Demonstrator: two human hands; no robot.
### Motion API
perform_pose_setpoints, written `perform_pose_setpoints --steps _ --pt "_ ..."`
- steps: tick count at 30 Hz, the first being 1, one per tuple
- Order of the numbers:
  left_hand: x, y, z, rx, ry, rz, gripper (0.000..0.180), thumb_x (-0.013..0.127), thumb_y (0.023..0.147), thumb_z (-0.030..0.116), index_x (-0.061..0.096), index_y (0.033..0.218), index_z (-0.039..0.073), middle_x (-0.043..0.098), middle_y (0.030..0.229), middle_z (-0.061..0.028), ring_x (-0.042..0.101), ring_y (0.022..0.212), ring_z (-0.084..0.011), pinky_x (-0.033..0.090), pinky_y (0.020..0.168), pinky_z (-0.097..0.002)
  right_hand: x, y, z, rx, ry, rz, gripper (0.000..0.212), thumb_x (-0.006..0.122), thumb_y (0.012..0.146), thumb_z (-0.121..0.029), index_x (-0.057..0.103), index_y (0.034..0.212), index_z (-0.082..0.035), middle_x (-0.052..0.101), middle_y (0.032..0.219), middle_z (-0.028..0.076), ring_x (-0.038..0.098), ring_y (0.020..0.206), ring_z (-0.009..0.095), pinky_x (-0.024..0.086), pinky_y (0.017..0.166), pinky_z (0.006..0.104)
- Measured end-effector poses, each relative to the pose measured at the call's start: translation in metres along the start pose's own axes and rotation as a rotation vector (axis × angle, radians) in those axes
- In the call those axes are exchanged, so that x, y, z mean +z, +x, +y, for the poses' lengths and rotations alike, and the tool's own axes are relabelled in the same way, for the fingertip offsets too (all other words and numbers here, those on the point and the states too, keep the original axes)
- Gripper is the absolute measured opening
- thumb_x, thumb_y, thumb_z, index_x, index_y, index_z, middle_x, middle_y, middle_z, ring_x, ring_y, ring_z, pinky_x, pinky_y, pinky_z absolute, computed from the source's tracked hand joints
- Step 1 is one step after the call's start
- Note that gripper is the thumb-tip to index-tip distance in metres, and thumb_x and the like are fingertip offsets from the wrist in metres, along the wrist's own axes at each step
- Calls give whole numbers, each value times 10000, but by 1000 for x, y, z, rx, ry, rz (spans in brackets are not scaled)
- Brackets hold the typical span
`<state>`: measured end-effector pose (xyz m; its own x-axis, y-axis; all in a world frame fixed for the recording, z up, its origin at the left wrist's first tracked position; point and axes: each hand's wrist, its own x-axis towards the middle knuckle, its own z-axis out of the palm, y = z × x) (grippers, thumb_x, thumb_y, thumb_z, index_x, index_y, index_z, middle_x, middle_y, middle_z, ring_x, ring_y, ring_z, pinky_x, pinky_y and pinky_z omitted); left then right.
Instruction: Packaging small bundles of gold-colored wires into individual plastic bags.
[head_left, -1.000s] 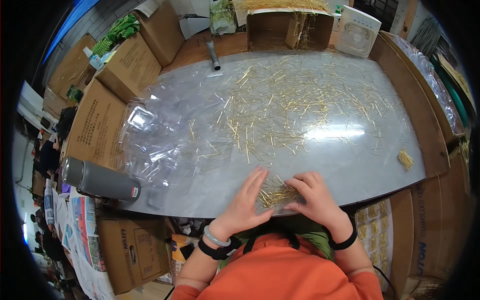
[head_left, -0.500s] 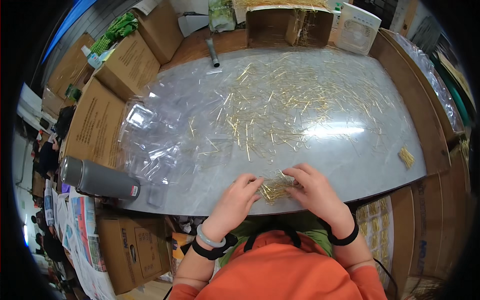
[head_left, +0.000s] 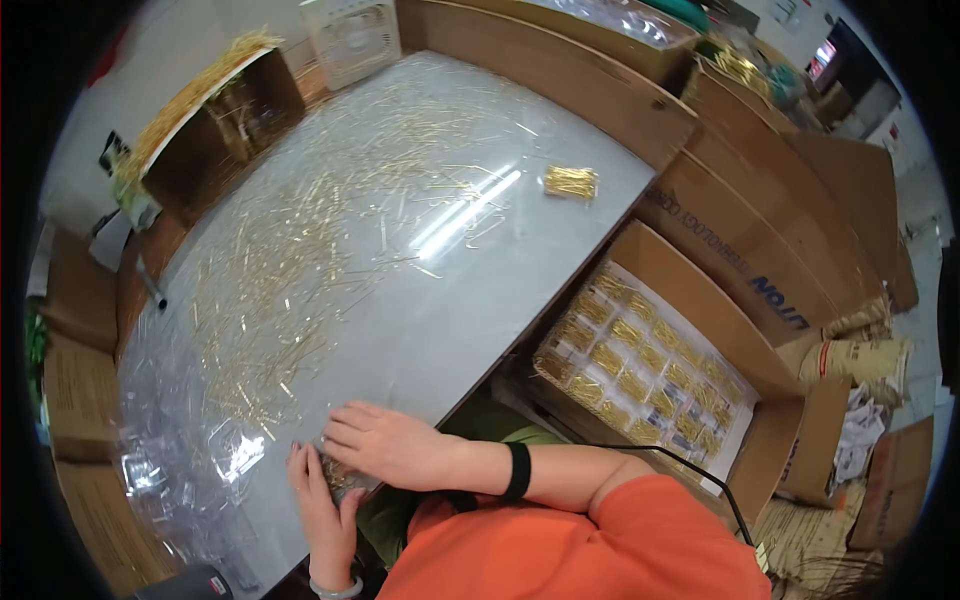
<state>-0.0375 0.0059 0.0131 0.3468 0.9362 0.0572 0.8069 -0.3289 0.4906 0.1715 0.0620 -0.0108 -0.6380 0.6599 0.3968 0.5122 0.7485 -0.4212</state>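
A small bundle of gold-coloured wire hooks (head_left: 340, 476) lies at the table's near edge, partly covered by my hands. My left hand (head_left: 322, 510) is at its left side, fingers along it and the thumb on the near side. My right hand (head_left: 385, 440) reaches across from the right with its bent fingers over the far side of the bundle, and its fingertips press close to the left fingers. Loose gold wire hooks (head_left: 270, 285) are scattered over the grey tabletop (head_left: 480, 310). A finished-looking bundle of the same hooks (head_left: 570, 182) rests near the right edge.
Clear plastic pieces (head_left: 170, 450) lie on the left. On the right, below table height, an open carton (head_left: 765, 440) holds rows of gold bundles. Cardboard walls (head_left: 590, 75) border the table. A white fan (head_left: 352, 42) and an open cardboard box (head_left: 190, 165) stand at the back.
The head view has swung to the right, bringing the open carton of bundles into full sight. My hands have drawn closer together around the bundle, the right one now overlapping it.
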Motion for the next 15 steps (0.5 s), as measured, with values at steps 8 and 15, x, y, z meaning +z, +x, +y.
perform_pose_setpoints --steps 8,15 --pt "6 -4 5 -76 -27 35 716 627 956 210 300 1556 -5 263 1602 -261 258 1491 -441 242 1205 -492 -9 -11 -1 3 -107 331 284 626 849 -182 618 1080 -18 587 1107 93 551 1102 259 411 1022 366" --pt "2 -3 -1 -61 -14 -12 643 543 1032 276 298 1549 -18 281 1605 -258 257 1499 -427 222 1215 -493 3 -1 0 -72 308 40 309 622 866 -176 622 1108 16 607 1205 133 531 1184 298 404 1066 392"
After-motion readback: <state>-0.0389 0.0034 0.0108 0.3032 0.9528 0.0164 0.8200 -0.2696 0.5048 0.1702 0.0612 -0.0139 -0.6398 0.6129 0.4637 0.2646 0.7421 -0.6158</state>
